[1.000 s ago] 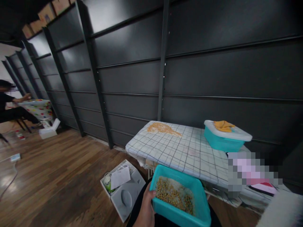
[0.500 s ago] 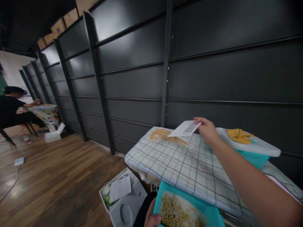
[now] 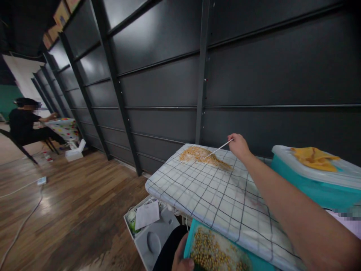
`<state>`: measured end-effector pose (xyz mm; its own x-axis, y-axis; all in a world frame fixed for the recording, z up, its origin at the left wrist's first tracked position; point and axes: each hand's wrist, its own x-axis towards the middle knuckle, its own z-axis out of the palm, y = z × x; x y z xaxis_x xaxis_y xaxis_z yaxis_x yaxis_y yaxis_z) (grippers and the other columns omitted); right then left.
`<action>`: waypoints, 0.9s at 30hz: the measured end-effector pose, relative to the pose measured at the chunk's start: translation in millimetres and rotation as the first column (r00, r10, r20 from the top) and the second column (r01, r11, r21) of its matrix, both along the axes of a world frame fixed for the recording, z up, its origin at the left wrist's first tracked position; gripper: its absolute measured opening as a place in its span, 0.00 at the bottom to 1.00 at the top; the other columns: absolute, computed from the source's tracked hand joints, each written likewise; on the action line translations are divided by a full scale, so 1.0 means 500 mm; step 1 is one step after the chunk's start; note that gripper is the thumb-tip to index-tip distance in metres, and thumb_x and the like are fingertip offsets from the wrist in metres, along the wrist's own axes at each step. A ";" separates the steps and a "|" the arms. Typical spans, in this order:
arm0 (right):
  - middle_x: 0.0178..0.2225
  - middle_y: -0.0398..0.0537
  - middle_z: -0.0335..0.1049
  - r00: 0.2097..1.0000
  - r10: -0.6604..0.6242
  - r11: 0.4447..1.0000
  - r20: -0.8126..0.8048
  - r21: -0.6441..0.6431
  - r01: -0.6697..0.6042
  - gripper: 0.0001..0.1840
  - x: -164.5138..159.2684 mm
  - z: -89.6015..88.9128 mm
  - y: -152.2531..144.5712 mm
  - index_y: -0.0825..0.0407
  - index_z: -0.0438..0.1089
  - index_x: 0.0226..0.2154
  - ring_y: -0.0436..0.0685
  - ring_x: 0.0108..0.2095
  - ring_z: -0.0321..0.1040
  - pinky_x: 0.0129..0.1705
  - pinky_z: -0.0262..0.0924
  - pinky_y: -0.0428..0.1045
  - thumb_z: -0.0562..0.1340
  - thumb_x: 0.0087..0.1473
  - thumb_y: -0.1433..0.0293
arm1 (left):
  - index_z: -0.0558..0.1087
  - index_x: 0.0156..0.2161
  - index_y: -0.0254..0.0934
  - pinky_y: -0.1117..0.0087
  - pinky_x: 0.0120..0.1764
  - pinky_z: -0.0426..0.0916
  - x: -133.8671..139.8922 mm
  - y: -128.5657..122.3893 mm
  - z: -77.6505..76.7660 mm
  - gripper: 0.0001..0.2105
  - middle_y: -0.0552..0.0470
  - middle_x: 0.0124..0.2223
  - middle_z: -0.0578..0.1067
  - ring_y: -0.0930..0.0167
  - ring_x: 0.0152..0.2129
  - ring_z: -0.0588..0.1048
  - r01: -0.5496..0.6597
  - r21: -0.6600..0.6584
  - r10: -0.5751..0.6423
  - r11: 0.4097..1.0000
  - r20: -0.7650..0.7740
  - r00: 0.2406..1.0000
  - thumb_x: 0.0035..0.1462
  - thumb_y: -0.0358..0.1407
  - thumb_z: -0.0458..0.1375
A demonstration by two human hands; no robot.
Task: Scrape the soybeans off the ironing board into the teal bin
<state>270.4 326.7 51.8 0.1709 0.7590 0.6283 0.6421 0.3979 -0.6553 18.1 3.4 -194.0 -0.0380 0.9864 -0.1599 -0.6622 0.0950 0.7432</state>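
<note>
A: What do we see on the long table with the white, black-checked cloth (image 3: 220,199)?

B: We see 1 wide heap of small tan grains (image 3: 194,152). It lies at the back left corner of the table.

A: Where is our right hand (image 3: 237,145)?

B: Over the back of the table. Our fingers are pinched together on a thin, flat white card (image 3: 221,147). We see it edge-on, and its low tip meets the heap.

A: And our left hand (image 3: 182,260)?

B: In front of the table, below its edge. Our thumb and fingers are clamped on the left side of a teal plastic tub (image 3: 255,253). Round yellow beads (image 3: 207,246) sit in it, with fine pale stuff. We can't tell what they are.

A: What else is near?

B: At the table's right end we see 1 teal box with a white lid (image 3: 301,186). A crumpled yellow cloth (image 3: 314,158) is on top. Left of the table, a white tray-like box (image 3: 166,230) holds a white paper (image 3: 147,215). Far left of the table, 1 person in black (image 3: 25,122) sits.
</note>
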 end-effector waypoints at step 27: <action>0.45 0.61 0.77 0.823 -0.026 0.922 0.567 -0.304 0.238 0.21 0.029 -0.034 -0.014 0.58 0.77 0.43 0.63 0.48 0.72 0.47 0.62 0.50 0.52 0.52 0.77 | 0.80 0.45 0.39 0.46 0.65 0.48 -0.021 0.046 -0.090 0.34 0.42 0.50 0.79 0.43 0.65 0.52 0.116 -0.009 -0.116 0.993 0.027 0.993 0.23 0.39 0.73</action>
<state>284.7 319.9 34.9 -0.0021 0.9377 0.3475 0.9611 0.0978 -0.2583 7.6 26.3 -239.2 0.0808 0.9821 -0.1702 -0.6658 0.1803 0.7241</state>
